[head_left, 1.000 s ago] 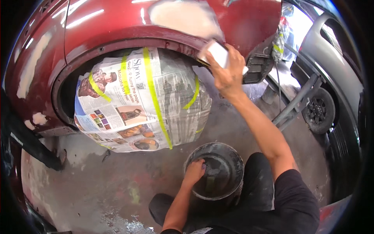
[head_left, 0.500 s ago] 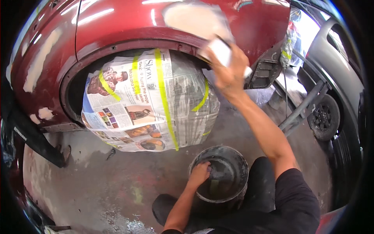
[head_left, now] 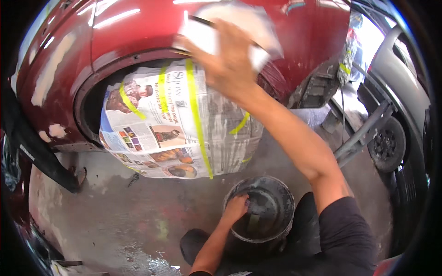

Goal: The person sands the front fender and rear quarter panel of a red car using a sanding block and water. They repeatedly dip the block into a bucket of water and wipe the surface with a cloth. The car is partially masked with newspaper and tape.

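Observation:
My right hand [head_left: 232, 69], blurred by motion, grips a flat sanding block [head_left: 199, 37] faced with white-backed paper and showing a dark edge. The block lies against the red car fender [head_left: 147, 34], over the lower left of a pale filler patch [head_left: 255, 23]. Below the fender, newspaper [head_left: 172, 133] held by yellow-green tape covers the wheel. At the left rim of a dark bucket [head_left: 290, 211] rests my left hand [head_left: 235, 209]. Its fingers are closed around something small and purplish, mostly hidden. Dark water and a greenish rectangular piece show inside the bucket.
More pale filler patches [head_left: 53, 69] mark the red panel at the left. Someone's dark-clad leg [head_left: 43, 156] reaches in there. A grey metal stand [head_left: 363, 133] and a grey car [head_left: 400, 69] are at the right. The concrete floor [head_left: 110, 221] is wet.
My right hand has swept left along the fender with the sanding block, from the filler patch's lower right to its lower left. My left hand stays at the bucket's rim.

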`<move>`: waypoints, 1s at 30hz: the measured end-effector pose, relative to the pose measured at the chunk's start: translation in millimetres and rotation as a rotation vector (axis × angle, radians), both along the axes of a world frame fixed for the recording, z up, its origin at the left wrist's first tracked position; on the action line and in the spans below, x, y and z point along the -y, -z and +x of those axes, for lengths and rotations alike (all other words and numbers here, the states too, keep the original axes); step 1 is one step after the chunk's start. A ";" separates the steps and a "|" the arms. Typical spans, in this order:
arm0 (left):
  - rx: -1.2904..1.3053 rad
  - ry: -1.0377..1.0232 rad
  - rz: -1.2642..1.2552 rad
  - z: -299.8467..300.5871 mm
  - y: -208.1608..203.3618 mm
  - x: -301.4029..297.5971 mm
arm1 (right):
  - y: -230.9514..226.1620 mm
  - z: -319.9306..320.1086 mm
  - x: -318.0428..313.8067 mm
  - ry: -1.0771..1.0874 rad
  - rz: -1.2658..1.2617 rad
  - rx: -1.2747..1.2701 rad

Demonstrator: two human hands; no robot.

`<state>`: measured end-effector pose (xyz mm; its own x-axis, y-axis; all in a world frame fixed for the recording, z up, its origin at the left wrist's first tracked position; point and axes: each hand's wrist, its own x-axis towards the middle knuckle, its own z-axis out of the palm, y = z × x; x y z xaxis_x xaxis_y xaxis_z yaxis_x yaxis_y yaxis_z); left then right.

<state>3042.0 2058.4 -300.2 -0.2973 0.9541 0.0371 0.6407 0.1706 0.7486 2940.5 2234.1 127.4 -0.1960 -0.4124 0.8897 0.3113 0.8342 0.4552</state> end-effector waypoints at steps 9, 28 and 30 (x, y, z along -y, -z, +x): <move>-0.039 -0.014 0.128 1.6 -1.2 4.2 | 88.8 107.9 -81.0 0.101 -0.163 -0.038; -0.067 -0.028 -0.075 1.5 -11.8 1.5 | -40.5 62.1 -52.2 -0.072 -0.066 0.103; -0.021 -0.018 -0.065 -4.0 -10.0 1.9 | -19.0 76.1 -59.7 -0.073 -0.112 0.157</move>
